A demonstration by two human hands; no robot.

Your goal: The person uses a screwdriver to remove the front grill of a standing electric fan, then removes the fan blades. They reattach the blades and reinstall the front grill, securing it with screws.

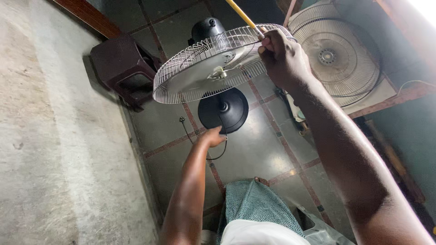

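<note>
The right hand (282,58) grips a yellow-handled screwdriver (243,17), fingers wrapped tight, its tip at the rim of the fan's wire guard (200,72). The left hand (213,136) presses on the black round base (223,110), steadying the fan on the tiled floor (254,154); whether its fingers curl or spread is unclear.

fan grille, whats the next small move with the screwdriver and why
Probably turn the screwdriver where its tip meets the grille rim. The right hand grips it there, while the left hand rests on the black base, steadying the fan.
</note>
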